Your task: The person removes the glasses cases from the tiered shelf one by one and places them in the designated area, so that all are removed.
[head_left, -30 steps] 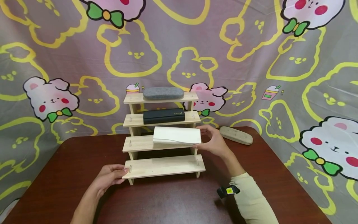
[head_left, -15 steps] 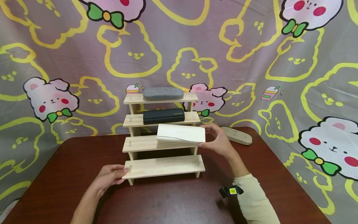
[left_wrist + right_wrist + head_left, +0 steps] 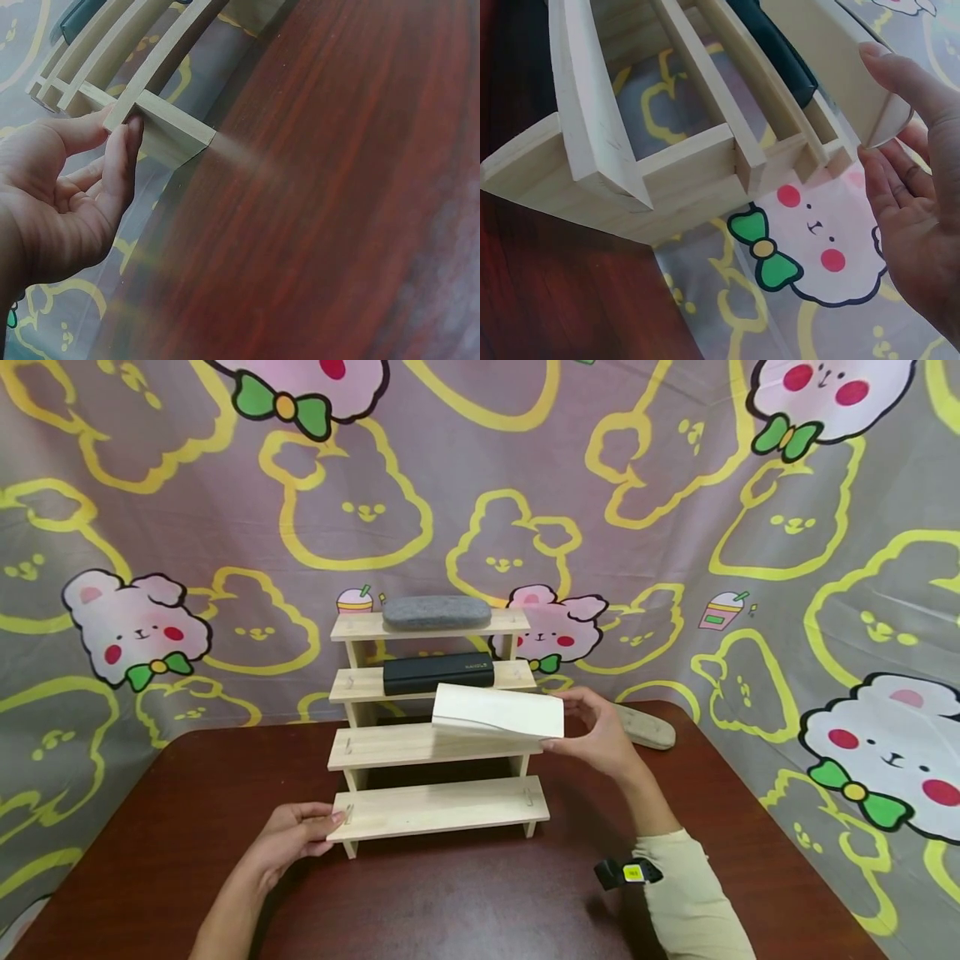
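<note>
My right hand (image 3: 602, 737) grips a white glasses case (image 3: 498, 712) by its right end, thumb on the near side and fingers behind. The case is held tilted in front of the third board from the bottom of a stepped wooden rack (image 3: 442, 807), its right end lower. Its wavy flap edge faces me. In the right wrist view the thumb presses on the case (image 3: 829, 56) near its end. My left hand (image 3: 294, 837) pinches the left end of the rack's lowest board, as the left wrist view also shows.
A grey felt glasses case (image 3: 437, 612) lies on the top board, a black glasses case (image 3: 438, 672) on the board below. A beige glasses case (image 3: 647, 727) lies on the dark red table (image 3: 465, 902) at the back right, partly behind my right hand. A patterned cloth (image 3: 660, 543) hangs behind.
My right hand has lifted the white glasses case up and to the right, away from the second board from the bottom, and it has tilted more. My left hand stays put.
</note>
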`<state>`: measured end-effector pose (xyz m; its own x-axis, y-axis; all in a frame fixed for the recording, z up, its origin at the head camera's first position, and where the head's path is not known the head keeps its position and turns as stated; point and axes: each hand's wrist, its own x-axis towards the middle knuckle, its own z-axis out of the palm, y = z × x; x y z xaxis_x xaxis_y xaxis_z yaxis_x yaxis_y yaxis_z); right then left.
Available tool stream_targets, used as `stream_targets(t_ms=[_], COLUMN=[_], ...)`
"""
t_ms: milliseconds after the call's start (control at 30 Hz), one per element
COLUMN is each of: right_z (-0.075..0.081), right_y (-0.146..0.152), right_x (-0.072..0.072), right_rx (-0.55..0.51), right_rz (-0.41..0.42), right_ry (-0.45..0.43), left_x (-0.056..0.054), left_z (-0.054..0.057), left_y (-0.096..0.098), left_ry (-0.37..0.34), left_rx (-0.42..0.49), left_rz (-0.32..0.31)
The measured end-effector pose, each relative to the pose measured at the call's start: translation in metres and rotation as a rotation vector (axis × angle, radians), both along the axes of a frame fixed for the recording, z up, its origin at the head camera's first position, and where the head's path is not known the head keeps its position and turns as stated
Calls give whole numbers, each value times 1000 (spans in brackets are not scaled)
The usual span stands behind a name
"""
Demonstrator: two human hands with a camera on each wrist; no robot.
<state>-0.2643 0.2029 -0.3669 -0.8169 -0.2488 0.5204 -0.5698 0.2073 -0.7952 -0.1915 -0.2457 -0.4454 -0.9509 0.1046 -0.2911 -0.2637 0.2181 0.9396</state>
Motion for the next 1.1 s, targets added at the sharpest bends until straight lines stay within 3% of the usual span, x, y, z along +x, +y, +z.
stream_targets(t_ms=[1100], right_z=[-2], right_y=[32], right_x=[3], right_rx=[-95], right_rz=[-87], right_ry=[99], left_x=[-2], left_z=[-3], left_y=[-1], left_ry=[-5], left_rx=[-11], left_rz=[0])
